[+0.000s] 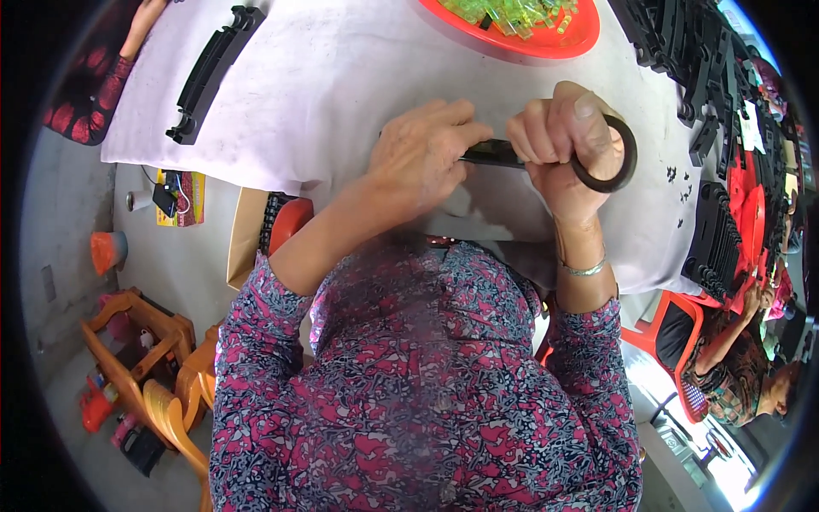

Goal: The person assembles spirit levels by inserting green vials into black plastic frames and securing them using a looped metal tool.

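**Dark strip point(497, 152) lay crosswise above the bench point(316, 85)**

The strip's long axis ran left to right between two equally near hands. The left hand point(422, 154) was closed over its left end; the right hand point(559, 141), curled nearly to a fist, had hold of a dark ring-shaped roll point(630, 155) on its right side. Fingers hid both of the strip's ends, so whether it joined the roll could not be told.

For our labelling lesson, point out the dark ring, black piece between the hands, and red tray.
Dark ring point(630, 155), head view: right side.
Black piece point(496, 154), head view: exposed middle.
Red tray point(556, 48), head view: near side.
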A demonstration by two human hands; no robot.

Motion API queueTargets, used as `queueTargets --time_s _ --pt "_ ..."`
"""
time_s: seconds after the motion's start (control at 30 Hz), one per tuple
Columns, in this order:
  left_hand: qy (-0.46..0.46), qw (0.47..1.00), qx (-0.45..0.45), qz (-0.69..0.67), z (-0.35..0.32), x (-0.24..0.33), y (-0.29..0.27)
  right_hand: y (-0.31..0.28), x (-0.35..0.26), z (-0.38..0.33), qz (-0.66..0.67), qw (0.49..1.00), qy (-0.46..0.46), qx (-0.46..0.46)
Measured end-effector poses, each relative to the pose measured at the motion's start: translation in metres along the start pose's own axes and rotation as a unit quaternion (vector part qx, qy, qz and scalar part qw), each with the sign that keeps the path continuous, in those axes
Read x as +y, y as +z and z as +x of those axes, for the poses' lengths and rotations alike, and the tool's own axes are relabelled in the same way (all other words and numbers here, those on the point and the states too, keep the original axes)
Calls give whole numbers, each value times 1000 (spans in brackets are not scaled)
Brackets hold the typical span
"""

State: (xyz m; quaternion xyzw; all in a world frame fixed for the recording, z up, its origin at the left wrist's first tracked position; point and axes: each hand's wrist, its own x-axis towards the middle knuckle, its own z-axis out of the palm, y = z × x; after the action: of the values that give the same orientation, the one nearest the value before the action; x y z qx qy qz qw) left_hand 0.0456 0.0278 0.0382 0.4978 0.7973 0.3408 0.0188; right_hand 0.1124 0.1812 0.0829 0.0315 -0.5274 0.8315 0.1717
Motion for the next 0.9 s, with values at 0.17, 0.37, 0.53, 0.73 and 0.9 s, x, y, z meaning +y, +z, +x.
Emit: queueTargets --time_s 0.17,0.37,0.53,0.73,0.9 --pt "-14 1000 -10 -8 -1 1 0 0 6 4 85 996 21 11" --pt "-3 1000 5 -19 0 -3 3 0 11 7 144 989 43 -10" --pt "-1 1000 2 -18 3 -3 -1 3 11 4 11 999 16 -35" --pt "5 999 3 -33 3 -2 2 1 19 6 96 994 -50 -13" --pt "-28 997 17 -68 -3 9 -14 -9 -29 14 156 986 -18 61"
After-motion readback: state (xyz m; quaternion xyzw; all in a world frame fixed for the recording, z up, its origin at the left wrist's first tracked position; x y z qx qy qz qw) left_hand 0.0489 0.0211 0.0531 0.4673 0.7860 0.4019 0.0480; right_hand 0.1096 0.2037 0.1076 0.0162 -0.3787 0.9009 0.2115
